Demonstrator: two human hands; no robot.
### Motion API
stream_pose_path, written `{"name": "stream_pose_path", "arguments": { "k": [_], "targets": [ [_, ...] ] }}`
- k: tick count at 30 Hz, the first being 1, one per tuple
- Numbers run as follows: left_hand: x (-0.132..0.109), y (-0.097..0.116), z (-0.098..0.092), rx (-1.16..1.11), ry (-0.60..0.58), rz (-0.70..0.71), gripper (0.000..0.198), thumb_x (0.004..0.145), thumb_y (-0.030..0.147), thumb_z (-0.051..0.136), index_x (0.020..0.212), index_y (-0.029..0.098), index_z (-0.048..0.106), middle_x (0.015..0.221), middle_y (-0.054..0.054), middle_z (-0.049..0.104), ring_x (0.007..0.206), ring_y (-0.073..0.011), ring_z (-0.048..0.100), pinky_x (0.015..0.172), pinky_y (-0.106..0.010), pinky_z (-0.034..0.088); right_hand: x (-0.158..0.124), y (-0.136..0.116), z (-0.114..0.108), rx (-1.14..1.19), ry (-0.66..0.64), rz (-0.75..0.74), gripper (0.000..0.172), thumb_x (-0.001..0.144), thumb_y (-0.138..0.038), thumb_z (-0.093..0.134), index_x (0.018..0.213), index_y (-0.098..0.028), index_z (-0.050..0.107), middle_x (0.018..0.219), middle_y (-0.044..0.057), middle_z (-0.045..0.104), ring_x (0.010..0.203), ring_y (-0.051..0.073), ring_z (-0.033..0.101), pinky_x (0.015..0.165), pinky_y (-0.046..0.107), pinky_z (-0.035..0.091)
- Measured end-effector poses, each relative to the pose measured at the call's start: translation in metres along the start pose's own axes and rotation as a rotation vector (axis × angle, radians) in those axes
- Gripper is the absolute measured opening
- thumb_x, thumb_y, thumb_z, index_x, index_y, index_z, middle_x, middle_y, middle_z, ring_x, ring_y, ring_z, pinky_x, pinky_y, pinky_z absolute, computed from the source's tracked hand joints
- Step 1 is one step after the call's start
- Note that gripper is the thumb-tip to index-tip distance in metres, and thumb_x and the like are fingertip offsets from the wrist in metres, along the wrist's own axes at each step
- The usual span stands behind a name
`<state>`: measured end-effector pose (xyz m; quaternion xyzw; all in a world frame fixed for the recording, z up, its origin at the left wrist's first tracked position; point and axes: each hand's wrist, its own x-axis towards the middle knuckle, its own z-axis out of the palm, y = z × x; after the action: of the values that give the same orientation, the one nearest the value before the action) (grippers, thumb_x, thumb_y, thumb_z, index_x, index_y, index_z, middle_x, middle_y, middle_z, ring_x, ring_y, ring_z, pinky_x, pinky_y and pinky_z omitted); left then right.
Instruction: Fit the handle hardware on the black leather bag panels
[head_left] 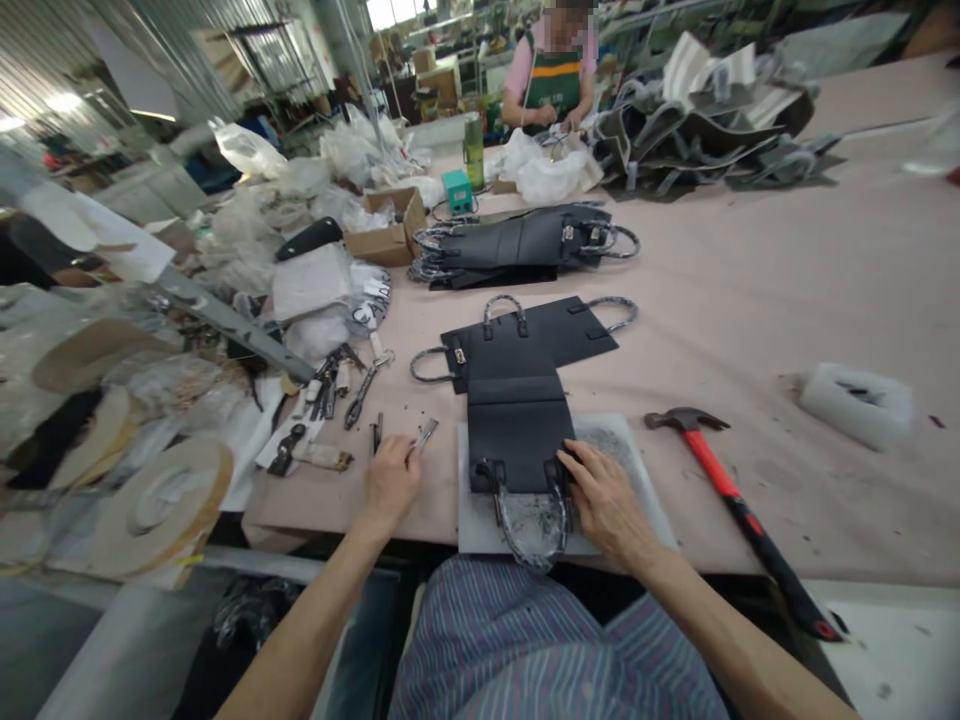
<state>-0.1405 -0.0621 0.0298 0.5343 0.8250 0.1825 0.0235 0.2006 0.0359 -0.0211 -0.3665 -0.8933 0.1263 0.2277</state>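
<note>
My left hand [394,480] is closed round a small flat-ended metal tool [427,432], its shiny tip pointing up and away on the table. In front of me a black bag panel [520,435] lies partly on a pale slab [626,440]. A plastic-wrapped handle [531,560] hangs at its near end, and another wrapped handle arches at its far end. My right hand [607,500] grips the panel's right near corner, fingertips at the handle's base; what lies under them is hidden. Beneath the panel's far part rests another black bag piece [585,335] with handles.
A hammer [720,465] with a red and black grip lies right of the slab. Loose tools [364,395] and tape rolls [165,500] are at left. A stack of black bag pieces [517,245] lies beyond. Across the table a person [555,85] works near grey pieces [690,130].
</note>
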Motion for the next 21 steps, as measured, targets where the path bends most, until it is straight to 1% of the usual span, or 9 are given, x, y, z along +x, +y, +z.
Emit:
{"name": "stream_pose_path", "arguments": {
  "k": [2, 4, 5, 9, 13, 15, 16, 18, 21],
  "targets": [
    [0.011, -0.018, -0.011, 0.078, -0.153, -0.178, 0.027, 0.091, 0.027, 0.056, 0.108, 0.016, 0.074, 0.112, -0.013, 0.075, 0.104, -0.0271, 0.071, 0.091, -0.037, 0.055, -0.001, 0.002, 0.000, -0.030, -0.010, 0.007, 0.047, 0.096, -0.012, 0.040, 0.141, -0.021, 0.052, 0.151, 0.011, 0.050, 0.140, 0.031, 0.046, 0.116, 0.057, 0.036],
    [0.019, -0.033, -0.020, 0.114, -0.259, -0.272, 0.029, 0.091, 0.031, 0.057, 0.108, 0.015, 0.075, 0.108, -0.013, 0.077, 0.101, -0.0275, 0.071, 0.088, -0.035, 0.054, -0.002, 0.004, 0.000, -0.045, 0.008, 0.016, 0.045, 0.097, -0.012, 0.038, 0.139, -0.021, 0.053, 0.149, 0.011, 0.053, 0.138, 0.031, 0.048, 0.116, 0.057, 0.036],
    [0.022, -0.038, -0.023, 0.123, -0.277, -0.294, 0.029, 0.091, 0.031, 0.056, 0.107, 0.016, 0.075, 0.106, -0.013, 0.078, 0.101, -0.0273, 0.072, 0.088, -0.035, 0.053, -0.002, 0.005, 0.000, -0.046, 0.023, 0.019, 0.044, 0.097, -0.013, 0.038, 0.138, -0.020, 0.053, 0.147, 0.012, 0.055, 0.136, 0.031, 0.050, 0.115, 0.057, 0.036],
    [0.034, -0.055, -0.030, 0.146, -0.250, -0.335, 0.027, 0.091, 0.030, 0.054, 0.102, 0.018, 0.076, 0.105, -0.013, 0.078, 0.101, -0.0287, 0.071, 0.085, -0.035, 0.052, -0.004, 0.007, 0.001, -0.032, 0.066, 0.022, 0.044, 0.098, -0.015, 0.039, 0.138, -0.021, 0.053, 0.145, 0.012, 0.057, 0.134, 0.031, 0.052, 0.113, 0.057, 0.038],
    [0.049, -0.068, -0.029, 0.164, -0.250, -0.383, 0.020, 0.086, 0.031, 0.060, 0.095, 0.018, 0.073, 0.101, -0.014, 0.078, 0.099, -0.0295, 0.072, 0.080, -0.034, 0.051, -0.005, 0.008, 0.004, -0.015, 0.077, 0.033, 0.048, 0.096, -0.016, 0.040, 0.141, -0.025, 0.053, 0.145, 0.011, 0.057, 0.134, 0.031, 0.053, 0.113, 0.057, 0.038],
    [0.054, -0.074, -0.028, 0.177, -0.261, -0.424, 0.022, 0.082, 0.034, 0.065, 0.095, 0.017, 0.070, 0.098, -0.015, 0.077, 0.097, -0.0299, 0.072, 0.078, -0.033, 0.051, -0.004, 0.008, 0.004, -0.007, 0.082, 0.044, 0.049, 0.096, -0.016, 0.041, 0.142, -0.026, 0.053, 0.144, 0.011, 0.058, 0.133, 0.031, 0.054, 0.113, 0.057, 0.037],
    [0.056, -0.077, -0.028, 0.191, -0.282, -0.442, 0.024, 0.081, 0.036, 0.065, 0.093, 0.016, 0.069, 0.096, -0.016, 0.077, 0.096, -0.0306, 0.073, 0.076, -0.033, 0.051, -0.004, 0.007, 0.004, -0.001, 0.084, 0.049, 0.048, 0.096, -0.017, 0.041, 0.142, -0.026, 0.054, 0.144, 0.010, 0.059, 0.132, 0.030, 0.054, 0.113, 0.057, 0.037],
    [0.057, -0.082, -0.026, 0.217, -0.358, -0.443, 0.025, 0.081, 0.041, 0.065, 0.084, 0.016, 0.068, 0.089, -0.016, 0.076, 0.092, -0.0322, 0.073, 0.073, -0.034, 0.051, -0.002, 0.006, 0.003, 0.013, 0.084, 0.062, 0.047, 0.096, -0.017, 0.042, 0.140, -0.025, 0.055, 0.143, 0.010, 0.059, 0.133, 0.030, 0.053, 0.113, 0.057, 0.037],
    [0.057, -0.088, -0.022, 0.211, -0.479, -0.379, 0.026, 0.079, 0.039, 0.064, 0.063, 0.019, 0.062, 0.069, -0.012, 0.072, 0.080, -0.0320, 0.073, 0.066, -0.034, 0.051, 0.000, 0.001, -0.002, 0.043, 0.065, 0.088, 0.045, 0.095, -0.014, 0.042, 0.137, -0.023, 0.057, 0.144, 0.011, 0.058, 0.134, 0.030, 0.052, 0.114, 0.057, 0.036]
  ]
}}
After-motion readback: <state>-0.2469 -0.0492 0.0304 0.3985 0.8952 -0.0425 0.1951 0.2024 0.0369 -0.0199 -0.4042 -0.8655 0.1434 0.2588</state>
